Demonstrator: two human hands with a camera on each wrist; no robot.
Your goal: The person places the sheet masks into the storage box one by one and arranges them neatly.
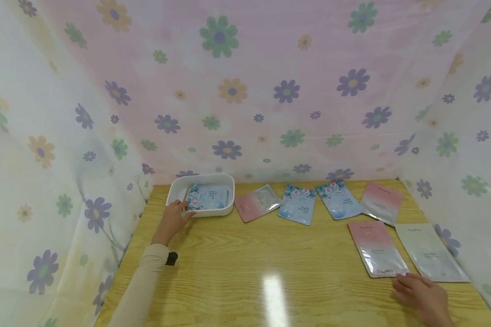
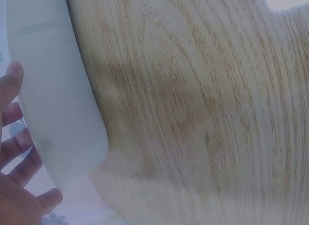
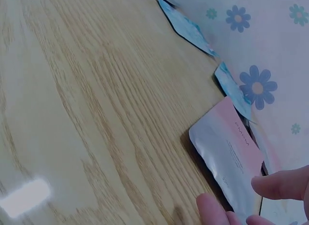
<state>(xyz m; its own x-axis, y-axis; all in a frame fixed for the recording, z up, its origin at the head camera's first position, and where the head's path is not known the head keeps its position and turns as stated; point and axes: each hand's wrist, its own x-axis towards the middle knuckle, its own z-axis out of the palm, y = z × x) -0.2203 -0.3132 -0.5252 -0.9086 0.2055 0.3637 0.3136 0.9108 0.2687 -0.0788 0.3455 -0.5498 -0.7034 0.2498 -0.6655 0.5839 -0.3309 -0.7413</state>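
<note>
My left hand (image 1: 176, 218) is at the front left of a white plastic basket (image 1: 173, 196), fingers reaching over its rim. Inside lie blue floral sheet mask packets (image 1: 206, 198), and my fingertips are at their left end. In the left wrist view the fingers (image 2: 21, 167) are spread along the basket's wall (image 2: 63, 99). My right hand (image 1: 423, 297), slightly blurred, is by the lower edge of a pink and silver sheet mask packet (image 1: 378, 250). In the right wrist view its thumb (image 3: 277, 184) and fingers stand apart close over the packet (image 3: 222, 147).
Along the back lie a pink packet (image 1: 258, 203), two blue floral packets (image 1: 298, 204) (image 1: 338, 200) and another pink packet (image 1: 381, 203). A pale green packet (image 1: 431, 252) is at the right. Flower-printed cloth (image 1: 270, 91) encloses the wooden table (image 1: 237, 272) at the back and sides.
</note>
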